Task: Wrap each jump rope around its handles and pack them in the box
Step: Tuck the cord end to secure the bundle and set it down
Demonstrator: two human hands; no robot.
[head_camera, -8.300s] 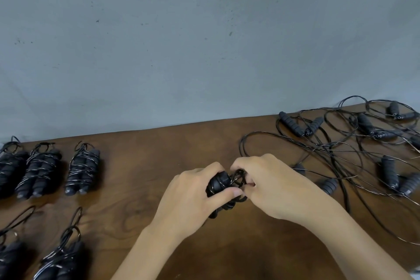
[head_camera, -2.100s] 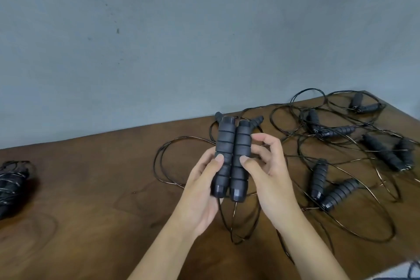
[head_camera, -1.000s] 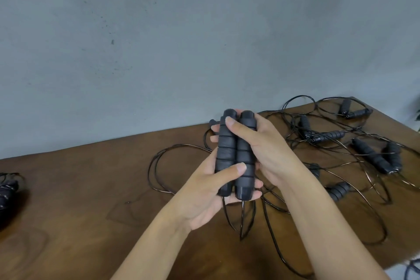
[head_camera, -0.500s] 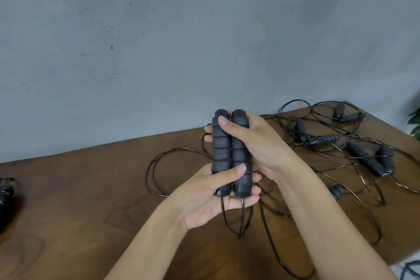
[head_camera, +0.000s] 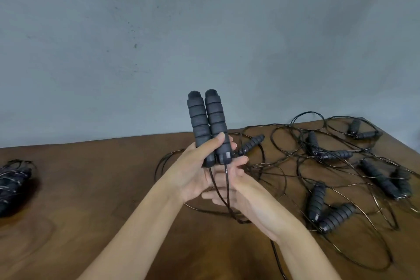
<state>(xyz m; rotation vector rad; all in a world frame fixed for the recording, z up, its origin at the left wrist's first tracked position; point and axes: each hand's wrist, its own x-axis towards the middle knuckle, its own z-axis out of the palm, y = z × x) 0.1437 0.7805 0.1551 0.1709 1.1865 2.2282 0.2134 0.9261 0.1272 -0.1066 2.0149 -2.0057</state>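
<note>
Gripping two handles [head_camera: 208,125] upright above the table [head_camera: 91,188], the left hand [head_camera: 193,170] readies a jump rope for wrapping; the right hand [head_camera: 236,191], fingers loosely open, cradles the dangling cord [head_camera: 223,191]. Next, likely, winding cord around the handles. No box shows.

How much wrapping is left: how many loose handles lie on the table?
9 handles: one behind the held pair, two far back, two mid-right, two at right edge, two nearest. Another may be hidden.
</note>
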